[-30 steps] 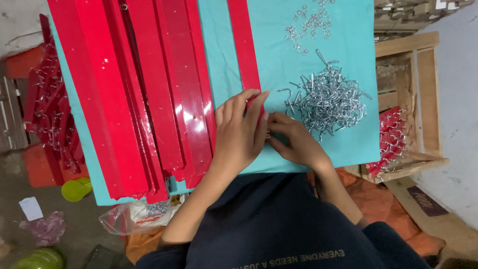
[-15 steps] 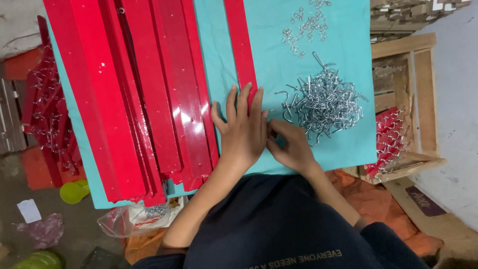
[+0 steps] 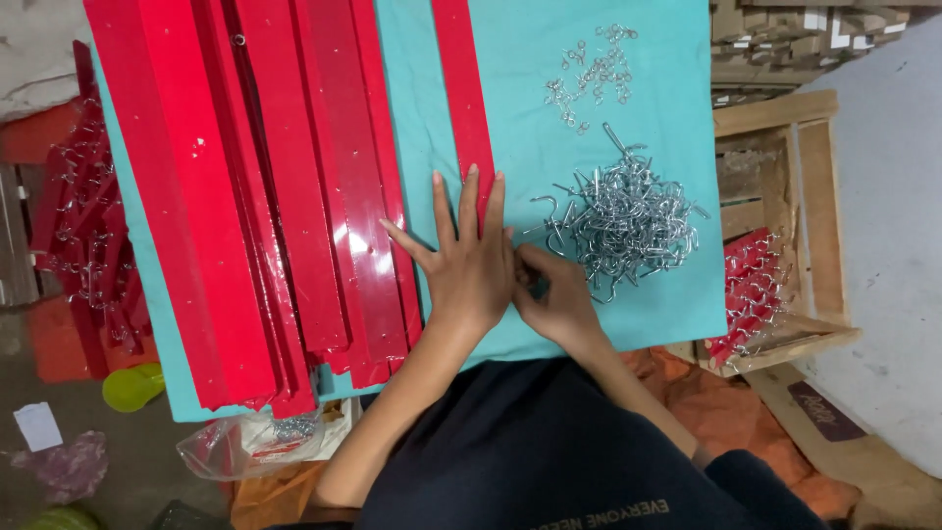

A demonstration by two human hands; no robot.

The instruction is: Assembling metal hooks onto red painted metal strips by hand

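Teal cloth [image 3: 549, 147] covers the work surface, seen from directly above.

Item in hand: a single red strip [image 3: 463, 108] lies lengthwise on the cloth, just left of the heap of silver hooks [image 3: 623, 221]. Its near end sits under the left hand [image 3: 471, 265], whose fingers are spread flat and straight, pressing down rather than gripping; this appears to pin the strip so it cannot slide. The far end runs out of the top of the frame.

The right hand [image 3: 549, 294] is touching the left hand's edge, between the strip's near end and the heap of silver hooks. Its fingers are curled inward and bunched at the tips, consistent with pinching something small. Whether a hook is held cannot be told; the fingertips hide it.

Left of the heap, beyond the single strip, a stack of red strips [image 3: 265, 196] overlaps in layers, its near ends overhanging the cloth edge. Beyond the heap, toward the top, lies a scatter of small screw eyes [image 3: 594, 74], kept apart from the hooks. Right of the heap stands a wooden crate [image 3: 814, 196] holding red pieces with hooks fitted; details there are too small to read.

Holes in the single strip are not discernible.
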